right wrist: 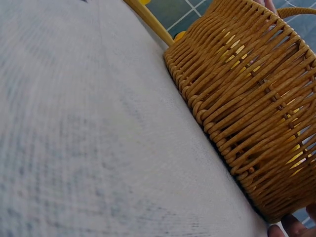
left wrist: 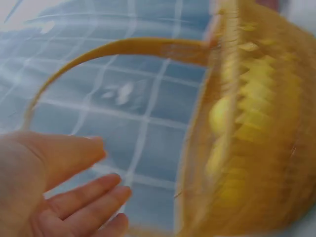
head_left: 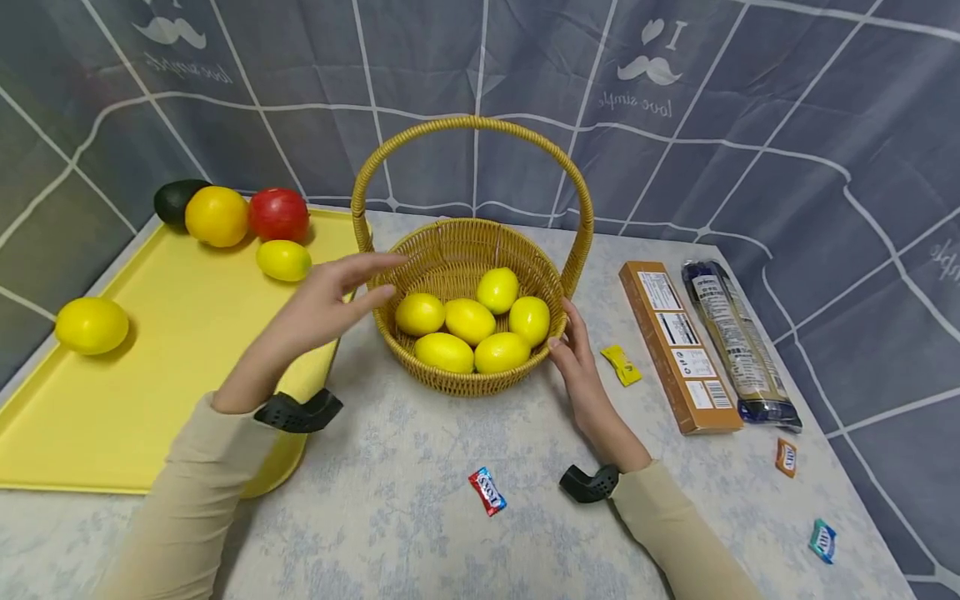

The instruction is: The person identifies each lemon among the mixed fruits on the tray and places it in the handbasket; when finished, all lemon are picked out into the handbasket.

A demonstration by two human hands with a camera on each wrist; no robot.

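A woven wicker basket (head_left: 465,385) with a tall arched handle (head_left: 474,122) stands on the table, holding several yellow lemons (head_left: 469,321). At its left rim is my left hand (head_left: 322,300), thumb and fingers spread apart with nothing between them. The left wrist view shows this hand (left wrist: 74,182) beside the blurred basket (left wrist: 276,123). My right hand (head_left: 581,367) holds the basket's right side, its thumb at the rim and its fingers along the outer wall. In the right wrist view, fingertips (right wrist: 294,226) show at the lower corner of the basket (right wrist: 247,98).
On the left, a yellow tray (head_left: 172,375) bears a lemon (head_left: 92,325), a yellow-green lemon (head_left: 284,260), an orange (head_left: 217,217), a red fruit (head_left: 278,214) and a dark fruit (head_left: 177,202). Rightward are a brown box (head_left: 678,350), blue packages (head_left: 738,342) and several small candies, one red-blue (head_left: 487,491).
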